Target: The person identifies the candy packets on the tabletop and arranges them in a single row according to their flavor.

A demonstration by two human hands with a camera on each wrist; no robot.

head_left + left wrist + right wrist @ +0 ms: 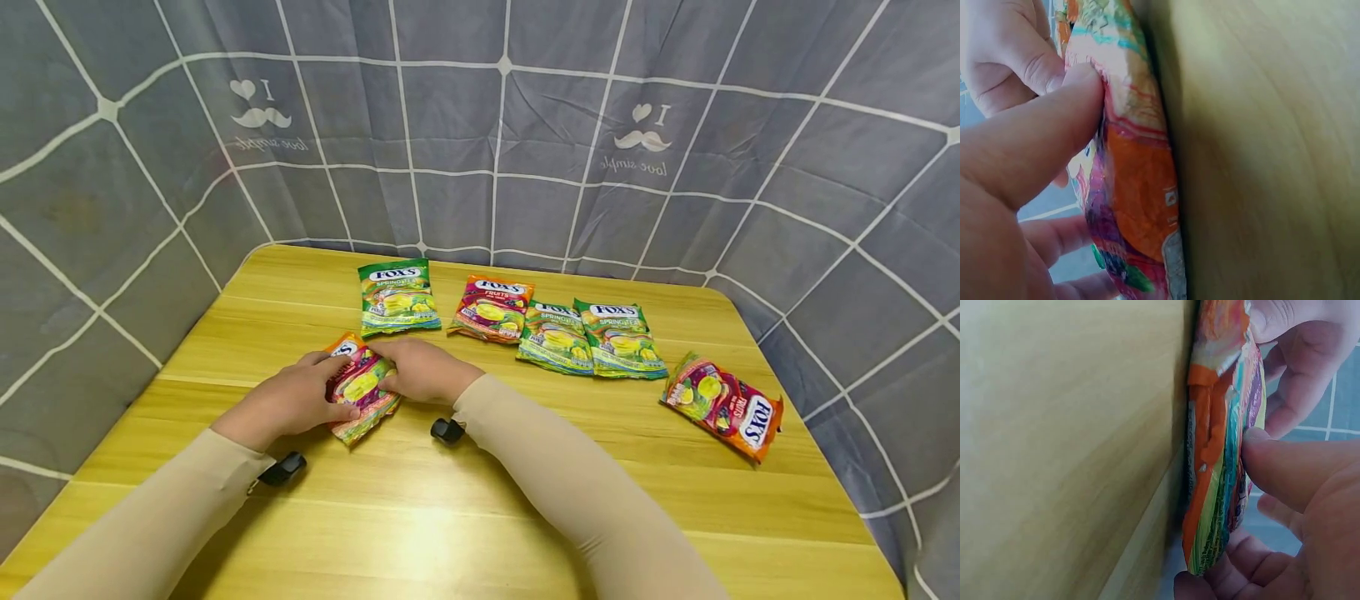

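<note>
A red and orange bag of Fox's fruit candy (362, 388) lies tilted on the wooden table, between both hands. My left hand (288, 402) grips its left side, the thumb at the lower part and the fingers toward the top. From the other side my right hand (427, 371) holds the upper right edge. In the left wrist view the left thumb (1054, 134) presses the bag's face near its edge. The right wrist view shows the right thumb (1285, 465) on the bag, with fingers curled round its end. The hands cover parts of the wrapper.
A green Fox's bag (400, 298) lies just behind the hands. Farther right are a red bag (491, 312), two green bags (555, 340) side by side, and a red bag (723, 407) slanted near the right edge. A grey checked curtain (457, 125) surrounds the table (420, 533).
</note>
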